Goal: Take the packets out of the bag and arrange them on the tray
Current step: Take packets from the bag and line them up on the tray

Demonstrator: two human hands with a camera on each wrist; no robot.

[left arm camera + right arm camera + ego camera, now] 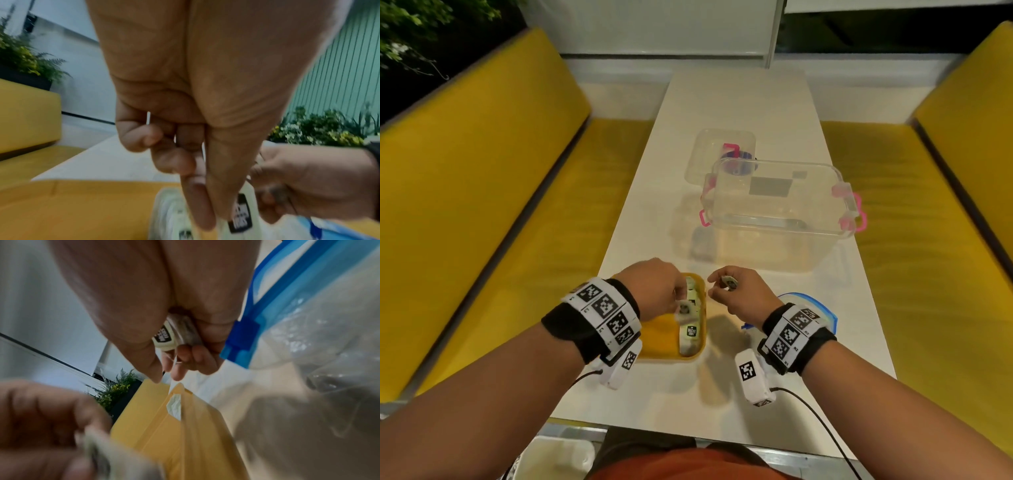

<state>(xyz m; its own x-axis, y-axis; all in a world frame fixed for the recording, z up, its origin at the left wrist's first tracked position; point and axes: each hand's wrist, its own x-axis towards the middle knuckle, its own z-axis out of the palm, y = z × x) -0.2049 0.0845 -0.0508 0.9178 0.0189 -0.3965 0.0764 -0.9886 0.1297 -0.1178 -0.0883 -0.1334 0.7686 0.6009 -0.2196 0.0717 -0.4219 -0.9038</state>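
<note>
The white surface (739,113) is flanked by 2 yellow benches (482,192). A clear lidded storage box (777,202) is set toward its right edge, a smaller clear container (709,150) behind it. A yellow tray (664,339) is placed at the near edge, with packets (691,330) lined along its right side. Just right of it, a blue-zip bag (308,321) is seen. A packet (683,308) is pinched above the tray by the left hand (654,287). Another packet (174,335) is gripped in the curled fingers (185,360) of the right hand (743,291).

Head view high above the table (739,113), facing down; wrist views close, sharing the yellow tray (82,211).
</note>
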